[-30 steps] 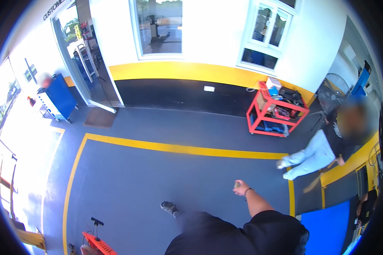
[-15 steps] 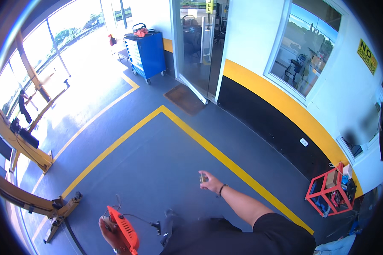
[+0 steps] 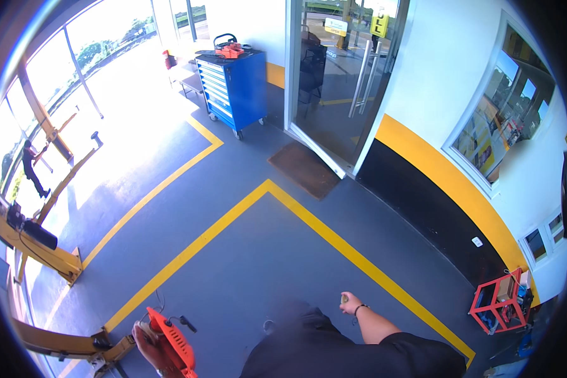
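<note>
My left hand, low at the left, grips an orange slotted plastic device. Thin dark cables trail from this device, and a black cable end hangs beside it. Out to the right of my dark shirt, my right hand is closed, with fingers curled round a small yellowish object whose kind is too small to tell. Below both hands lies the grey floor.
Ahead, a blue tool cabinet on wheels bears orange items. A glass door stands behind a brown mat. A red cart is at the right, yellow lift posts at the left, and a person farther off.
The cabinet, door and mat look larger and sit farther right in view. My right arm has come lower and closer to my body. The orange device stays in my left hand.
</note>
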{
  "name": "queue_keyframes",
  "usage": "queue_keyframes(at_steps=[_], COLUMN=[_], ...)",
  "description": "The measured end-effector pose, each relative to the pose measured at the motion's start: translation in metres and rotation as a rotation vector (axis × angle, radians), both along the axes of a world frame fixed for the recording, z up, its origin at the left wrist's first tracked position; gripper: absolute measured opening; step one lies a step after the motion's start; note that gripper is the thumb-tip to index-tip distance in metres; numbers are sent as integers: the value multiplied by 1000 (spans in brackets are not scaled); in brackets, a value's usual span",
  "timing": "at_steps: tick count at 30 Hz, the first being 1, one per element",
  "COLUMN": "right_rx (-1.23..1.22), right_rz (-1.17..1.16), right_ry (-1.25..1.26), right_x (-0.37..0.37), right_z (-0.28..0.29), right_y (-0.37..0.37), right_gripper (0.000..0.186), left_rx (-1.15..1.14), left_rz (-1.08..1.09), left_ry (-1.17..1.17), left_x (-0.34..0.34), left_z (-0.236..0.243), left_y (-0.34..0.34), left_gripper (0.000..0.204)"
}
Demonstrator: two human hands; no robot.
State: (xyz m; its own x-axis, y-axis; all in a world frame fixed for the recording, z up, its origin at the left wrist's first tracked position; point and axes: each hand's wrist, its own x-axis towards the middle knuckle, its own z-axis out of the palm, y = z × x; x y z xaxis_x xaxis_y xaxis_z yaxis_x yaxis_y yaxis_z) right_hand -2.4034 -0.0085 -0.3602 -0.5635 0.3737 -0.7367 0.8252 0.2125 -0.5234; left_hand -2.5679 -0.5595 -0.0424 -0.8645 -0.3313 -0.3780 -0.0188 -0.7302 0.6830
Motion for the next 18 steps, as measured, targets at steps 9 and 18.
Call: queue_keyframes(at_steps=[9, 18], right_rx=[64, -137], right_rz=[-81, 373], right_ry=[-322, 502], right_x=[-223, -720], right_z=[-43, 87], right_y=[-9, -107], right_gripper=[65, 71], left_rx=[-26, 76], left_rz=[-145, -90], left_ry=[114, 144], left_x=[-324, -473], left_z=[-16, -33], left_y=[13, -51], left_gripper=[31, 30])
